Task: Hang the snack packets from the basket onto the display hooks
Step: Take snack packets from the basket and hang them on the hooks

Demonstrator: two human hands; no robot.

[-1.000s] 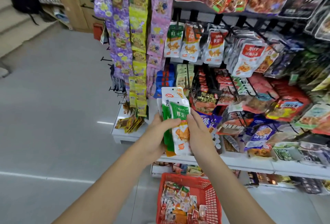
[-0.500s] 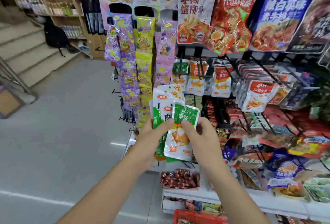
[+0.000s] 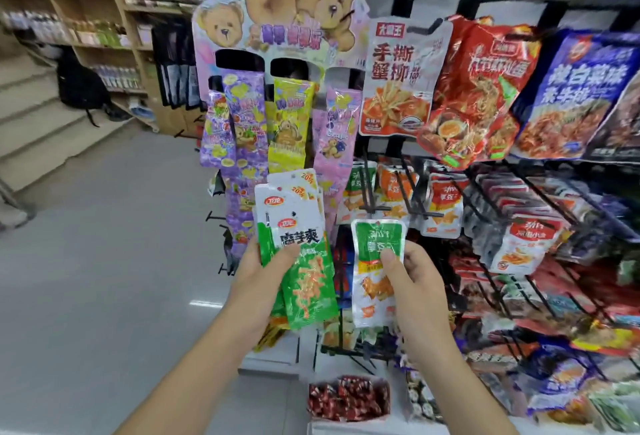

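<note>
Single green-and-white snack packet held upright in the right hand — grip closed, thumb across its face — just below an empty display hook. Left hand grip closed on a fanned stack of packets beside it, before the bear-topped hanging display.
</note>
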